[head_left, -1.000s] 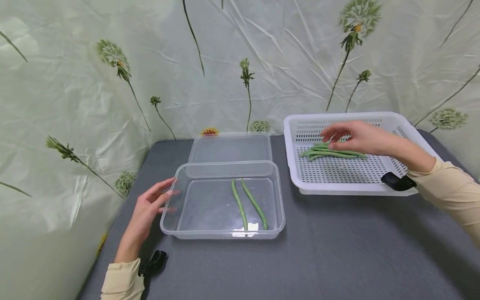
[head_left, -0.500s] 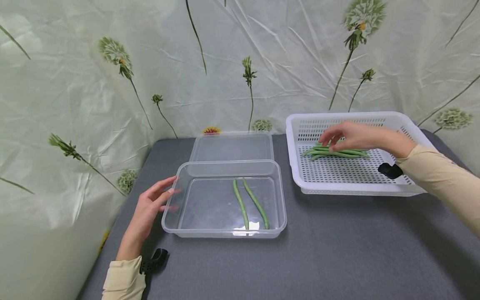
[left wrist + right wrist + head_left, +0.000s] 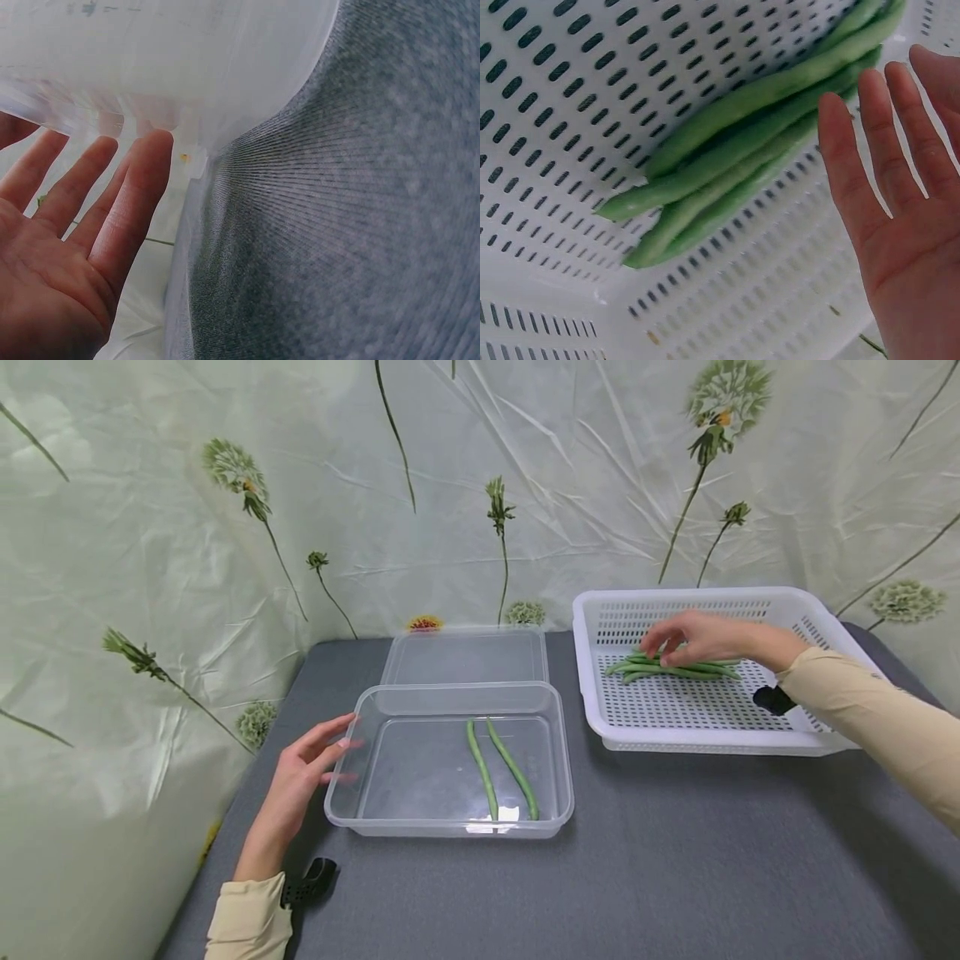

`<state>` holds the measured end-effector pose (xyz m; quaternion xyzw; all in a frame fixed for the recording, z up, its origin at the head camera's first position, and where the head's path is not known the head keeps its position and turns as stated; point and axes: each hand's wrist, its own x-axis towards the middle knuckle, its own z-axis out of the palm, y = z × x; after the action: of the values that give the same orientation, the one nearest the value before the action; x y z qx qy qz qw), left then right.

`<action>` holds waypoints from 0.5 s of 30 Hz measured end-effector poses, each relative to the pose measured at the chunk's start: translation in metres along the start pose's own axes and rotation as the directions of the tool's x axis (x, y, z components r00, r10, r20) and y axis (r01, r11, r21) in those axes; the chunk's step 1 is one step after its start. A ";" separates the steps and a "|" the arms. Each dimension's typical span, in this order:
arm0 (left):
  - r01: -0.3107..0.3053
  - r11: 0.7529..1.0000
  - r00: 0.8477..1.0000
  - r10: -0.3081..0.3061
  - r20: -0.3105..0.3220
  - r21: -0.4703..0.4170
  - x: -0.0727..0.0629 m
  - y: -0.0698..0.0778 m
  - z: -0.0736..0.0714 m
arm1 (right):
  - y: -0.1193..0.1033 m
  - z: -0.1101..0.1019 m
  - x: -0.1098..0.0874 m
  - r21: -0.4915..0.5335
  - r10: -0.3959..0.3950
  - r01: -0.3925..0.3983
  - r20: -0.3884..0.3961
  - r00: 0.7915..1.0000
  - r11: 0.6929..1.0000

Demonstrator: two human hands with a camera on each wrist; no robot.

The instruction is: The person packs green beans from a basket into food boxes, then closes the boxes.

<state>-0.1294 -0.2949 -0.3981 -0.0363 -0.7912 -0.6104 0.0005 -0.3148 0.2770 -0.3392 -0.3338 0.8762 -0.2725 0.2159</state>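
Two green beans lie lengthwise in the right half of a clear plastic container. At the container's left wall is my left hand, its fingers extended; in the left wrist view the fingertips touch the outside of the wall. A white slotted basket holds a loose bunch of green beans. My right hand hovers inside the basket over the bunch. Its fingers look nearly straight in the right wrist view, close to the beans, with no bean held between them.
A clear flat lid lies behind the container, near the back edge of the grey-covered table. A flower-printed sheet hangs behind and along the left side. Black wrist cameras sit at both cuffs.
My right hand has lowered slightly toward the bean bunch, and its forearm has shifted a little to the left. The left hand stays at the container wall.
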 end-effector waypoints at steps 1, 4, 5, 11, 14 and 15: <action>0.002 1.000 1.000 -0.002 0.000 -0.001 0.000 0.000 0.000 | 0.002 0.001 0.001 0.007 -0.001 0.001 0.003 1.000 1.000; 0.009 1.000 1.000 -0.009 0.002 -0.006 0.001 0.000 0.000 | 0.009 0.003 0.004 0.012 -0.017 0.017 0.009 1.000 1.000; 0.012 1.000 1.000 -0.012 0.002 -0.009 0.000 0.000 -0.001 | 0.011 0.004 0.006 0.006 -0.017 0.017 0.008 1.000 1.000; 0.012 1.000 1.000 -0.012 -0.001 -0.006 -0.001 0.000 -0.001 | 0.026 0.012 0.011 -0.040 -0.027 0.028 0.011 1.000 0.999; 0.007 1.000 1.000 -0.007 0.000 -0.006 -0.001 0.000 -0.001 | 0.028 0.014 0.013 -0.025 -0.045 0.046 0.014 0.999 0.999; 0.004 1.000 1.000 -0.004 0.001 -0.005 -0.001 0.000 -0.001 | 0.028 0.015 0.013 -0.020 -0.048 0.048 0.010 0.999 0.999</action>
<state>-0.1287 -0.2955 -0.3980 -0.0349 -0.7899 -0.6122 -0.0014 -0.3285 0.2806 -0.3705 -0.3582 0.8695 -0.2672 0.2103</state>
